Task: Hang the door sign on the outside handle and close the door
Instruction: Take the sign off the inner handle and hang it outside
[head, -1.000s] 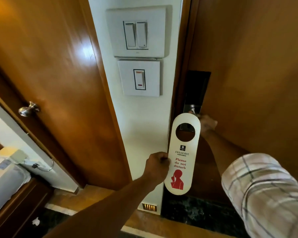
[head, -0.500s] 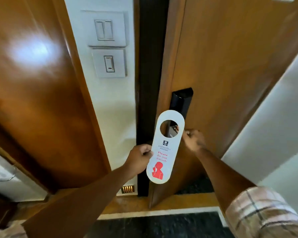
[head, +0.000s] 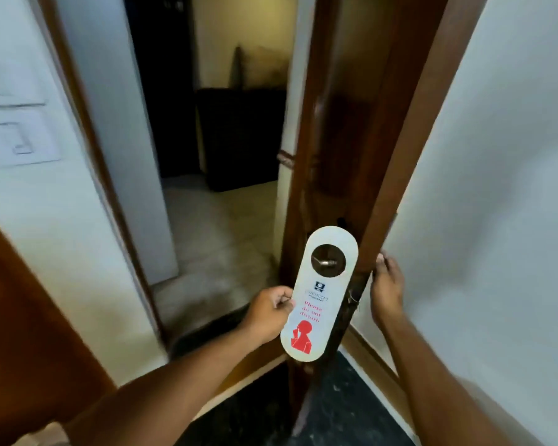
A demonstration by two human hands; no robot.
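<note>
My left hand (head: 269,312) pinches the left edge of a white door sign (head: 319,294) with red "Please do not disturb" print and holds it upright. The sign sits in front of the outside face of the brown wooden door (head: 339,140), which stands open and is seen almost edge-on. Through the sign's round hole I see the metal outside handle (head: 326,262); the sign does not hang on it. My right hand (head: 386,292) curls around the door's edge from the inner side, at handle height.
Beyond the doorway lies a dim corridor with a pale floor (head: 219,239) and a dark cabinet (head: 239,136). White wall switches (head: 23,140) are at the left, another wooden door (head: 20,317) at lower left, a white wall (head: 496,188) at the right.
The door has swung wide open and my view has turned toward the corridor. My right hand moved from the inner handle to the door's edge. The sign now fronts the outside handle.
</note>
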